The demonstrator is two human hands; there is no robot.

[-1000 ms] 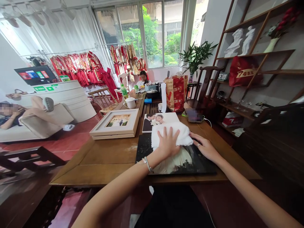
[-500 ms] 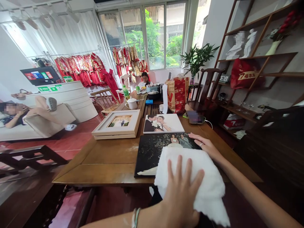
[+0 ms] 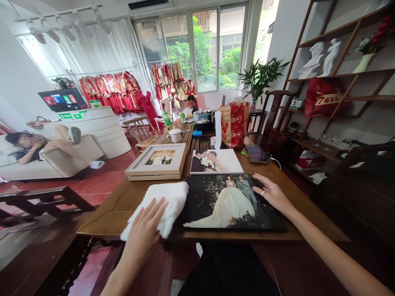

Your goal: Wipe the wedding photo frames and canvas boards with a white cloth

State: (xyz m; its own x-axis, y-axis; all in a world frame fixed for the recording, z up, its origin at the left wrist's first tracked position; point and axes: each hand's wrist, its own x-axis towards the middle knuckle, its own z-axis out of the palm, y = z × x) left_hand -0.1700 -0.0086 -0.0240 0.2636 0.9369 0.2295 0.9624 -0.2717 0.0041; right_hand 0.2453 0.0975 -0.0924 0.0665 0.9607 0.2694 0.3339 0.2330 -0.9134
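One dark photo point(image 3: 231, 205), and there it lay, flat on the near part of the surface point(image 3: 123, 211), between your left hand point(image 3: 143, 228) and your right hand point(image 3: 273, 195), the two well apart! Its long axis ran left to right, roughly along the edge in front of you. Your right hand was the nearer one: fingers long and loosely parted, tips at the photo's far right corner, clasping nothing. And over on the other side? Your left hand lay across the white cloth point(image 3: 168, 195), fingers straight, thumb out of sight, so whether it pinched the fabric you couldn't tell. Here was the relation that counted: the dark photo lay right of the cloth, whose right side met that short left edge, touching or only just beside, too close to call. Behind it came the pale photo point(image 3: 222, 162), then, farther left, the frame point(image 3: 179, 162), with the mug point(image 3: 175, 135) standing upright beyond.
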